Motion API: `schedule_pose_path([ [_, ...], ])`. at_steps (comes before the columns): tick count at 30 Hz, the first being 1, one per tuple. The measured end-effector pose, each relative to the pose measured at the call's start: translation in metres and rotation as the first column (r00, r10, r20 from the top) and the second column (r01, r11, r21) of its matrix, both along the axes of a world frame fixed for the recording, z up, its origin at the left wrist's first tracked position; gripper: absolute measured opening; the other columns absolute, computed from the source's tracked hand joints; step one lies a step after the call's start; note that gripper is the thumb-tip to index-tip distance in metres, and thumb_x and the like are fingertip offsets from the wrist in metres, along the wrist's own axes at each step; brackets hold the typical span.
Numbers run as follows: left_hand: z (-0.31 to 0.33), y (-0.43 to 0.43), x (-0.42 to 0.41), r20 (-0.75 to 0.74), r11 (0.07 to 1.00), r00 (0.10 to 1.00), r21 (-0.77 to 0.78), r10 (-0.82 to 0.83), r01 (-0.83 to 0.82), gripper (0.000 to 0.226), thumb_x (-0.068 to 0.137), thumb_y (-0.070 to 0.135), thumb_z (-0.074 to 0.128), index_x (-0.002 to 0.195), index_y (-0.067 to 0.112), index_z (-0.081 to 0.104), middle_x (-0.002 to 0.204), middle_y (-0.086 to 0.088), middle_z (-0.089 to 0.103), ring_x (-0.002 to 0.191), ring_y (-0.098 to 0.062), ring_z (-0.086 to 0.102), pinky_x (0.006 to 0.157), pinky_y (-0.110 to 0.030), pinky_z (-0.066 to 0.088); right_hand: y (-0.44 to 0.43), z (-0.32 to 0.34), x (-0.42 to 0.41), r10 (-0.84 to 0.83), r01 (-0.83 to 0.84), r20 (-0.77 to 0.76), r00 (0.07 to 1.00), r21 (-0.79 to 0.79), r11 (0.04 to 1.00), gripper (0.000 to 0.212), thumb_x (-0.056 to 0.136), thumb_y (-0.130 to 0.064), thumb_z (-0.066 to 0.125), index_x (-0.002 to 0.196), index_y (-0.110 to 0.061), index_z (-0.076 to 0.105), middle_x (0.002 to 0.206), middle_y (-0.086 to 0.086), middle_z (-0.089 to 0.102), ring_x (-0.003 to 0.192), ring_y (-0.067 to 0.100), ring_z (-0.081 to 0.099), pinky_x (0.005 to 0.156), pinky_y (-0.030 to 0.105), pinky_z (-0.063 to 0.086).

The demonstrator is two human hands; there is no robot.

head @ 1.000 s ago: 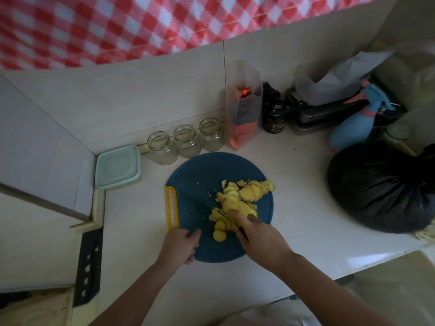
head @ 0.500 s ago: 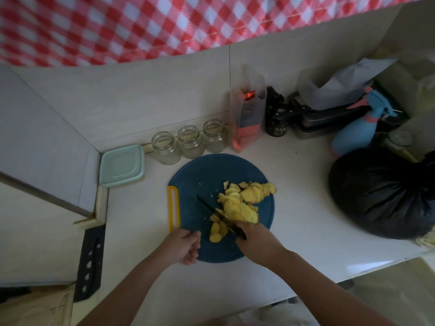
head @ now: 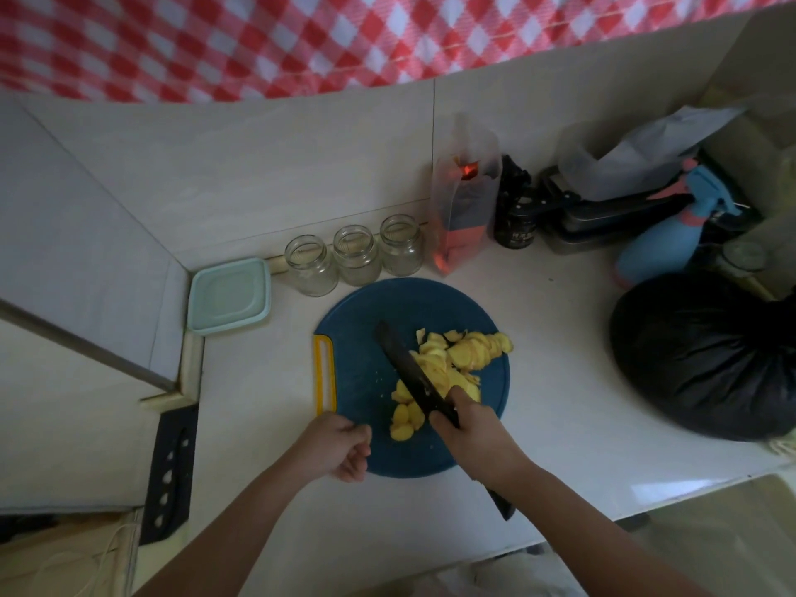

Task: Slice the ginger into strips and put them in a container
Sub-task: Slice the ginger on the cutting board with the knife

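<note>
The ginger [head: 448, 372] lay as a heap of yellow slices on the right half of a round blue board [head: 366, 338] on the table [head: 560, 381]. The right hand [head: 474, 433] grasped a black knife [head: 405, 364], its blade slanting far-left against the heap's left side. The left hand [head: 331, 445] sat curled at the board's near-left rim; whether it gripped the rim could not be told. A lidded container [head: 230, 295] stood far-left of the board. Three open jars [head: 355, 254] lined the wall just beyond the board, a pouch [head: 467, 200] right of them. A black bag [head: 698, 359] and a spray bottle [head: 663, 247] crowded the right.
</note>
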State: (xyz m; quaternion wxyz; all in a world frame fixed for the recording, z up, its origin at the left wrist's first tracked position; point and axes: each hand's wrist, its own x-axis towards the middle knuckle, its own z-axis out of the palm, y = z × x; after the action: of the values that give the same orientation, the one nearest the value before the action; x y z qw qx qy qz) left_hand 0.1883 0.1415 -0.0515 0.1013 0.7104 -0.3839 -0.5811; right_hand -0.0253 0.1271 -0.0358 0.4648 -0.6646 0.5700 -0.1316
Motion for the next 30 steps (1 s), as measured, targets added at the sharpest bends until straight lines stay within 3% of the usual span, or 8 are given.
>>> schedule_pose_path([
  [6, -0.003, 0.004, 0.006, -0.115, 0.998, 0.993, 0.038, -0.036, 0.041, 0.033, 0.098, 0.03, 0.049, 0.083, 0.005, 0.063, 0.06, -0.005, 0.068, 0.056, -0.015, 0.067, 0.054, -0.023, 0.054, 0.023, -0.008, 0.023, 0.127, -0.132, -0.059, 0.99, -0.088, 0.987, 0.018, 0.097, -0.027, 0.049, 0.085, -0.019, 0.039, 0.067, -0.011, 0.042, 0.059, 0.006, 0.045, 0.051, 0.018, 0.033],
  [9, -0.002, 0.002, 0.013, -0.172, 0.995, 0.984, 0.076, -0.054, 0.067, 0.028, 0.096, 0.03, 0.053, 0.089, 0.006, 0.066, 0.067, -0.007, 0.07, 0.061, -0.015, 0.068, 0.056, -0.022, 0.053, 0.031, -0.013, 0.03, 0.158, -0.165, -0.113, 0.981, -0.052, 0.985, 0.012, 0.098, -0.029, 0.046, 0.095, -0.018, 0.043, 0.076, -0.001, 0.054, 0.073, 0.021, 0.058, 0.063, 0.033, 0.045],
  [12, -0.004, -0.002, 0.017, -0.177, 0.992, 0.979, 0.063, -0.1, 0.113, 0.022, 0.093, 0.025, 0.058, 0.089, 0.005, 0.067, 0.067, -0.005, 0.07, 0.062, -0.013, 0.068, 0.059, -0.021, 0.053, 0.034, -0.016, 0.032, 0.18, -0.194, -0.218, 0.959, -0.047, 0.98, 0.019, 0.099, -0.033, 0.042, 0.108, -0.016, 0.045, 0.092, 0.01, 0.063, 0.082, 0.028, 0.062, 0.067, 0.036, 0.049],
  [16, -0.007, -0.01, 0.018, -0.167, 0.985, 0.975, 0.06, -0.149, 0.161, 0.021, 0.09, 0.024, 0.062, 0.087, 0.005, 0.067, 0.068, -0.005, 0.07, 0.063, -0.015, 0.069, 0.059, -0.022, 0.054, 0.04, -0.024, 0.031, 0.201, -0.22, -0.257, 0.945, -0.048, 0.974, 0.025, 0.099, -0.035, 0.039, 0.117, -0.019, 0.043, 0.097, 0.01, 0.065, 0.085, 0.03, 0.063, 0.07, 0.038, 0.051],
  [25, -0.01, -0.016, 0.024, -0.229, 0.974, 0.957, 0.096, -0.18, 0.206, 0.022, 0.093, 0.026, 0.057, 0.089, 0.006, 0.067, 0.067, -0.004, 0.071, 0.065, -0.016, 0.07, 0.061, -0.022, 0.055, 0.051, -0.021, 0.031, 0.071, -0.078, -0.109, 0.992, -0.056, 0.995, 0.02, 0.101, -0.044, 0.027, 0.096, -0.026, 0.034, 0.063, -0.004, 0.047, 0.068, 0.027, 0.057, 0.062, 0.041, 0.039],
  [30, -0.011, -0.019, 0.025, -0.24, 0.965, 0.949, 0.109, -0.207, 0.238, 0.02, 0.094, 0.023, 0.057, 0.091, 0.006, 0.067, 0.067, -0.003, 0.071, 0.065, -0.014, 0.07, 0.06, -0.021, 0.054, 0.056, -0.022, 0.032, 0.069, -0.073, -0.089, 0.994, -0.04, 0.997, 0.021, 0.101, -0.043, 0.027, 0.092, -0.025, 0.03, 0.062, -0.003, 0.046, 0.069, 0.028, 0.056, 0.063, 0.043, 0.039],
])
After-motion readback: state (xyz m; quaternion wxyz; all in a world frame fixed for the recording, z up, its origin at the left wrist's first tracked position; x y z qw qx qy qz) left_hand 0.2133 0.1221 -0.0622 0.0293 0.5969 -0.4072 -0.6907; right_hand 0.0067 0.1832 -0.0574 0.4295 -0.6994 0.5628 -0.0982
